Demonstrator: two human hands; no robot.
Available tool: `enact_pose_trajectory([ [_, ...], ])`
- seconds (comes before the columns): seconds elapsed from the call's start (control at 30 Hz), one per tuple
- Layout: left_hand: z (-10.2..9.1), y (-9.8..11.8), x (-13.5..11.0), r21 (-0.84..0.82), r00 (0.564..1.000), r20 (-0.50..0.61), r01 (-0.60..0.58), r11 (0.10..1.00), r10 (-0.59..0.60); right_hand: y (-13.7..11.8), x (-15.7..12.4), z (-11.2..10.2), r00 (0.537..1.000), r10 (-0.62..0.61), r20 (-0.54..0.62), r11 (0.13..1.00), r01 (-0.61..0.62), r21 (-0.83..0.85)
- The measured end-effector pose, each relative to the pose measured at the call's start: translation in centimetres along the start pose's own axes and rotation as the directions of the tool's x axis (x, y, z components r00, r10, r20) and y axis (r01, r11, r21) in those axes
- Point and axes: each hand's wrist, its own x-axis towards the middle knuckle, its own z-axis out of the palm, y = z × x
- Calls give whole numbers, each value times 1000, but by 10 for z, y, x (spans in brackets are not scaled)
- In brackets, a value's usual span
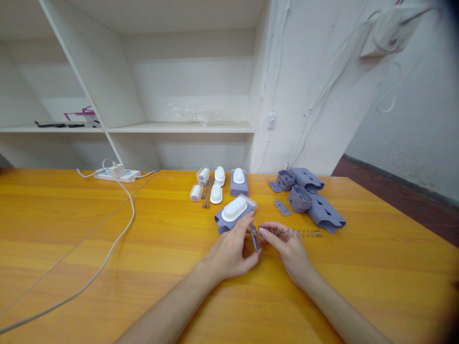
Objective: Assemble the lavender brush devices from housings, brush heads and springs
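Note:
Between thumb and fingers, my left hand (232, 251) grips a flat grey-purple plastic plate (254, 237) on its edge. My right hand (289, 248) pinches one end of a long metal spring (303, 233), which stretches out to the right past my fingers. The spring's near end is at the plate; whether it is hooked on cannot be made out. Just beyond my left hand lies a grey-purple housing (224, 222) with a white ribbed oval piece (234, 209) on top.
Behind stand white ribbed caps (216, 194), white rollers (196, 192), more springs (206, 196) and another housing (239, 187). To the right are grey-purple shells (324, 211), cups (300, 199) and flat plates (282, 208). A power strip (118, 174) and its cable (118, 246) lie left.

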Motion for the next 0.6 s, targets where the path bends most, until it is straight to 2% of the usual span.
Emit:
enact_pose_trajectory([
  [0.4, 1, 0, -1, -28, 1000, -1, 5, 1000, -5, 2, 0, 3, 1000, 17, -21, 998, -16, 64],
  [0.6, -1, 5, 0, -133, 998, 9, 65, 989, -65, 0, -1, 3, 1000, 14, -14, 999, -13, 38],
])
